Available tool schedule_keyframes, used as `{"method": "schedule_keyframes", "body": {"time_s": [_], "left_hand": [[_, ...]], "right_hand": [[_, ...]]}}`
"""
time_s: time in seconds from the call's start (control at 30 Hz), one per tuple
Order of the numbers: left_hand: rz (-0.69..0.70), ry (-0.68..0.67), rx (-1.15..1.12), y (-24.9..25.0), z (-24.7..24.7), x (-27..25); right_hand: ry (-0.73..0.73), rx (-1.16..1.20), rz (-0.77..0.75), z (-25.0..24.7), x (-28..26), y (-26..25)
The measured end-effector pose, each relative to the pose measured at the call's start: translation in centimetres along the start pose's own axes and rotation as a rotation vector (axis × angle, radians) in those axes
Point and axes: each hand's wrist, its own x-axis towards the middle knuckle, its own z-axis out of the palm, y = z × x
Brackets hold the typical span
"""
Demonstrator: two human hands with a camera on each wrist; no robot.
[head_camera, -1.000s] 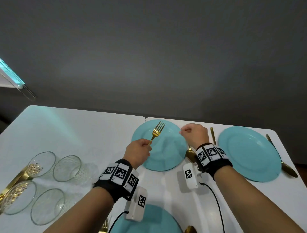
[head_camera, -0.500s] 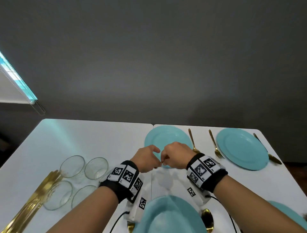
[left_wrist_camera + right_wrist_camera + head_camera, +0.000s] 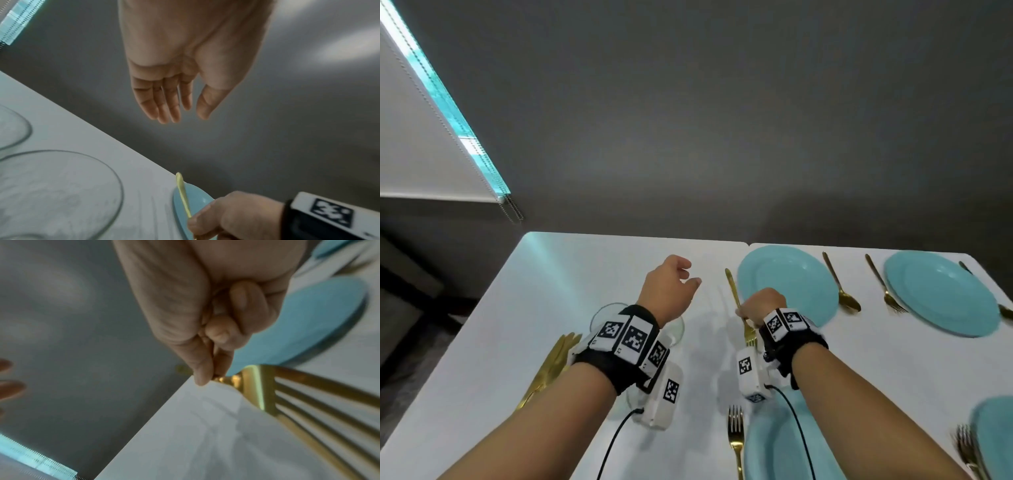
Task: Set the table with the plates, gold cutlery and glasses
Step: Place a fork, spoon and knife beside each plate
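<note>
Along the left edge of the white table (image 3: 482, 359) lies a loose bundle of gold cutlery (image 3: 548, 366). Just right of it stand clear glasses (image 3: 59, 191), partly hidden in the head view by the left forearm and its wrist band; nothing shows inside them. The left hand (image 3: 669, 291) hovers above the table toward the far edge, fingers (image 3: 164, 104) relaxed and nearly straight, holding nothing.

Right of it, the right hand (image 3: 762, 306) is closed around a gold fork (image 3: 255, 386), thumb and fingers pinching its neck; the handle points toward the far edge, the tines back toward the person. The fork is shiny, with four long tines, and sits just left of a turquoise plate (image 3: 787, 284) at the far edge. Whether it touches the table I cannot tell.

Further right lie a gold spoon (image 3: 840, 284), another fork (image 3: 883, 286) and a second plate (image 3: 941, 294). At the near edge, a fork (image 3: 736, 438) lies beside a third plate (image 3: 774, 452).
</note>
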Motion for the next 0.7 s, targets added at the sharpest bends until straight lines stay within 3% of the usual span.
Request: {"method": "schedule_keyframes", "body": {"time_s": [0.23, 0.33, 0.57, 0.7], "left_hand": [[-0.027, 0.023, -0.050, -1.9, -1.4, 1.8], [-0.027, 0.026, -0.075, -2.0, -1.5, 2.7], [-0.023, 0.032, -0.101, -1.8, -1.0, 4.3], [-0.014, 0.038, -0.087, -1.7, -1.0, 4.7]], "right_hand": [[-0.015, 0.201, 0.093, 2.8, 4.1, -3.4], [-0.020, 0.146, 0.071, 3.0, 5.1, -4.2], [0.180, 0.210, 0.095, 2.9, 7.3, -5.0], [0.151, 0.226, 0.047, 2.5, 8.4, -5.1]]}}
